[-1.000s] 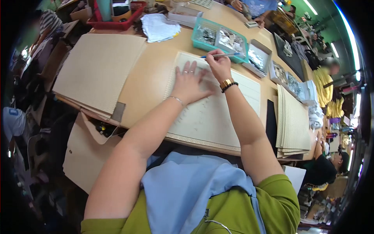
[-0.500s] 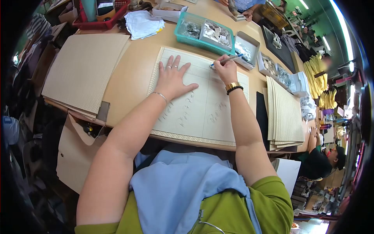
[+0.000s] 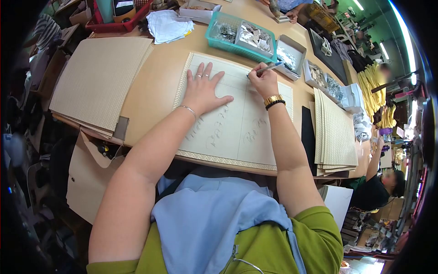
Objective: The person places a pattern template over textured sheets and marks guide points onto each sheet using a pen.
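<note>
A cream sheet [image 3: 226, 132] with ruled lines and handwriting lies on a woven-textured sheet [image 3: 219, 161] in front of me. My left hand [image 3: 204, 89] rests flat on it, palm down and fingers spread. In my right hand [image 3: 264, 83] a pen [image 3: 272, 66] is pinched, its tip at the upper right part of the cream sheet near a ruled line. Whether the tip touches the surface I cannot tell.
Stacked textured sheets lie left [image 3: 98, 82] and right [image 3: 335, 132]. Beyond my hands stand a teal basket [image 3: 242, 51] of small pieces, a grey box [image 3: 299, 45] and a white cloth [image 3: 169, 27]. Another person's hand [image 3: 291, 17] is across the table; a co-worker [image 3: 372, 192] is at right.
My right hand and the pen have shifted very slightly, the pen's angle turning a little. My left hand stays put. The co-worker at right has raised an arm.
</note>
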The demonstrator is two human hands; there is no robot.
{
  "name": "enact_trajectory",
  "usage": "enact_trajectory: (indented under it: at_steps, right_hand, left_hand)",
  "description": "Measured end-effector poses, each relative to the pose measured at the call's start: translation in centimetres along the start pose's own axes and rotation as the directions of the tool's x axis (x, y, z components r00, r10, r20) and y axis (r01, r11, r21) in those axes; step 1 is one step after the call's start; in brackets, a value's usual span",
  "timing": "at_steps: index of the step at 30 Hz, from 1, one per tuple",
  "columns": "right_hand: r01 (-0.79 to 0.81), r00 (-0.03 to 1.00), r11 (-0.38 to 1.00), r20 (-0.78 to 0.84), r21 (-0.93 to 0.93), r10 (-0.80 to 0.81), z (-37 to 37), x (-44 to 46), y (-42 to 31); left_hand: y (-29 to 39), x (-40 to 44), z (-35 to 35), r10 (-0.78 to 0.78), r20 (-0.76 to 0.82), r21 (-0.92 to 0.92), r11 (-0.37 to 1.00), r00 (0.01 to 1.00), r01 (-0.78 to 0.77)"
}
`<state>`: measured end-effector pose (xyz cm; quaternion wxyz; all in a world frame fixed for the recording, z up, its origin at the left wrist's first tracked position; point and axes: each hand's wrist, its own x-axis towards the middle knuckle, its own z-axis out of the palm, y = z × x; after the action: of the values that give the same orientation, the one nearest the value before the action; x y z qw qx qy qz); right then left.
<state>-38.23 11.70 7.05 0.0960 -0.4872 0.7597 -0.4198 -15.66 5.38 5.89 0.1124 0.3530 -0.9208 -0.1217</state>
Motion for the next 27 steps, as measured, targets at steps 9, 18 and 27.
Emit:
enact_trajectory:
  at_steps: [9, 18, 27]
  right_hand:
    - [-0.010, 1.000, 0.999, 0.010, -0.050, 0.011, -0.1, 0.0, -0.1]
    - [-0.099, 0.984, 0.941, -0.111, 0.324, 0.142, -1.9, -0.1, 1.9]
    - [-0.093, 0.996, 0.988, 0.016, 0.126, 0.092, -1.8, -1.1, 0.7]
  left_hand:
    - [0.2, 0.2, -0.3, 0.005, 0.006, 0.009, 1.000, 1.000, -0.005]
    - [0.3, 0.4, 0.1, 0.035, -0.001, 0.074, 0.997, 0.999, -0.035]
    - [0.2, 0.4, 0.2, 0.047, -0.005, 0.070, 0.996, 0.999, -0.047]
